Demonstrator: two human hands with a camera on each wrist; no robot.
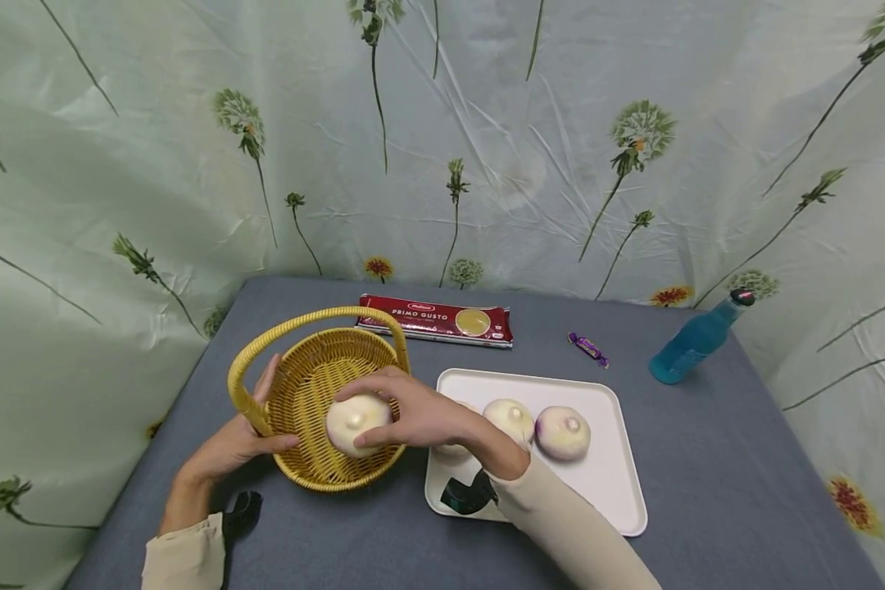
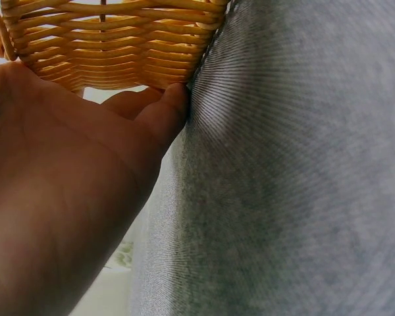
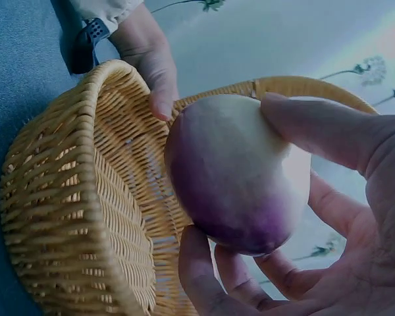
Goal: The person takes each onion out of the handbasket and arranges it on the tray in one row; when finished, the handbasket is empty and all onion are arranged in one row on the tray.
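My right hand (image 1: 409,407) grips a white and purple turnip (image 3: 234,171) between thumb and fingers. In the head view that turnip is over the opening of the yellow wicker basket (image 1: 306,373), and the basket's inner bottom shows bare weave. At the basket's left side my left hand (image 1: 239,442) holds the wall, its thumb over the rim and the fingers outside. The left wrist view shows the left hand against the weave, low near the cloth. Three more turnips (image 1: 563,433) lie on a white tray (image 1: 612,492) to the right, one partly hidden behind my right wrist.
Behind the basket lies a red Primo Gusto pasta packet (image 1: 442,320). A purple-wrapped candy (image 1: 588,349) is beyond the tray, and a blue bottle (image 1: 693,344) stands at the far right. The basket's tall handle (image 1: 317,314) arches over its back. Grey cloth (image 1: 715,467) covers the table.
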